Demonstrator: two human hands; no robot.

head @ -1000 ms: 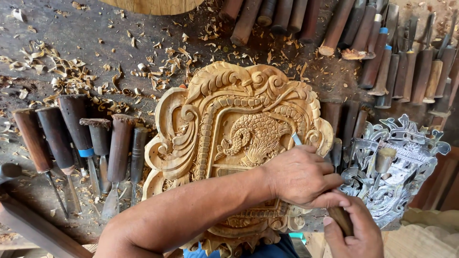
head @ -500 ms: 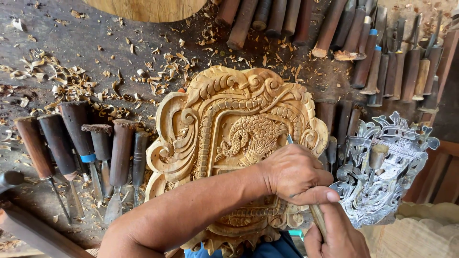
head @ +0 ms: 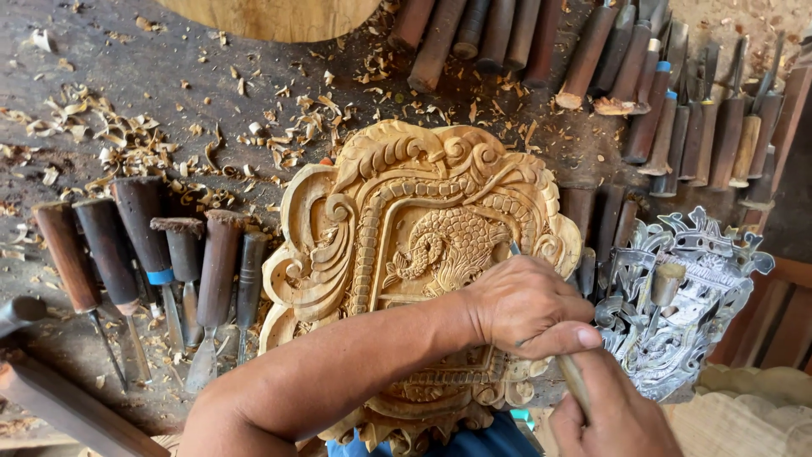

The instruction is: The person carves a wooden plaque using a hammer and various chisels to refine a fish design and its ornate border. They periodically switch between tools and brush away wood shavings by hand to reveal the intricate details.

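Note:
A pale carved wooden panel (head: 381, 245) with scrolls and a scaly creature in its middle lies in front of me. My left hand (head: 524, 309) rests on the panel's right side, its arm crossing over the lower part. Its fingers pinch the shaft of a thin chisel (head: 512, 249), whose tip touches the carving beside the creature. My right hand (head: 617, 410) sits at the bottom right, closed around the chisel's wooden handle (head: 575, 381). The panel's lower right is hidden under my hands.
Several wooden-handled chisels (head: 161, 254) lie in a row to the panel's left, and more (head: 677, 110) along the top right. A silver-grey ornate carving (head: 685, 305) lies to the right. Wood shavings (head: 118, 144) litter the dark bench, and a round wooden piece (head: 279, 17) is at the top.
Both hands shifted slightly left and back again. The chisel tip stays at the same spot on the carving's right side.

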